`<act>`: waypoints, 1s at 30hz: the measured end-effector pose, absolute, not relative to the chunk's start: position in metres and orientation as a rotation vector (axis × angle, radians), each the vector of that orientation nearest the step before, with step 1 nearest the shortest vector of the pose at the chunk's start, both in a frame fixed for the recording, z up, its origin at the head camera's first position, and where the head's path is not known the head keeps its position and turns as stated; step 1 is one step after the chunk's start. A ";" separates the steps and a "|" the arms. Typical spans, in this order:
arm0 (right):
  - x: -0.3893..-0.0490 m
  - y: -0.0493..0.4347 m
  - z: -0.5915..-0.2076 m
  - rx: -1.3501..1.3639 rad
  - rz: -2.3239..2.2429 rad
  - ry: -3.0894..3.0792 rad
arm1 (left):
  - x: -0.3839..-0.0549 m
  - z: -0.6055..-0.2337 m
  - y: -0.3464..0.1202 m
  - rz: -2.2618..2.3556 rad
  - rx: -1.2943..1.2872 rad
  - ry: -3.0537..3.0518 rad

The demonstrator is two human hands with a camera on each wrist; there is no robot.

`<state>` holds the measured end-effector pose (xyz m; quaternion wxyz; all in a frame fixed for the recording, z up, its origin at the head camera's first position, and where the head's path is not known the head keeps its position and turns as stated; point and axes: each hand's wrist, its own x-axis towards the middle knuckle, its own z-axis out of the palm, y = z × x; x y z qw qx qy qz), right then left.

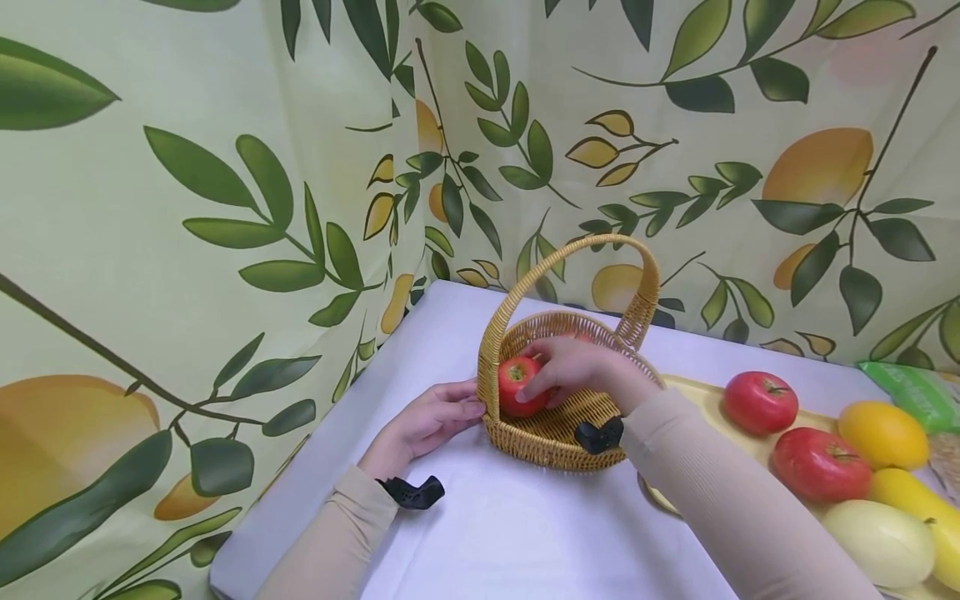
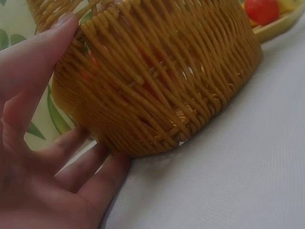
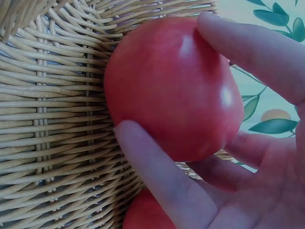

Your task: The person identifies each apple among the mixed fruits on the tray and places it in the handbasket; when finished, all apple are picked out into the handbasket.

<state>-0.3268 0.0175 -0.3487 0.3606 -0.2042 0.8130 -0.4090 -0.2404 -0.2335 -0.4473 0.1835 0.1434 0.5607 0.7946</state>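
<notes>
My right hand reaches into a wicker basket with a tall arched handle. It grips a red apple near the basket's left end, thumb on one side and fingers on the other. In the right wrist view this apple lies close against the woven wall. Another red fruit shows below it, partly covered by a finger. My left hand holds the basket's left end from outside. Its thumb lies up at the rim in the left wrist view, with the fingers low along the side.
Right of the basket, a pale yellow tray bears red apples, an orange fruit, a yellow banana-like fruit and a pale oval one. A green package lies behind. Leaf-patterned cloth hangs behind the white table.
</notes>
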 end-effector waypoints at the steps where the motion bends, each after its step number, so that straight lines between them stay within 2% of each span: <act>1: -0.326 0.018 -0.348 -0.525 -1.052 2.098 | -0.241 -0.447 -0.233 2.240 0.406 1.580; 30: -0.318 0.037 -0.339 -0.669 -0.933 2.254 | -0.239 -0.446 -0.232 2.247 0.422 1.575</act>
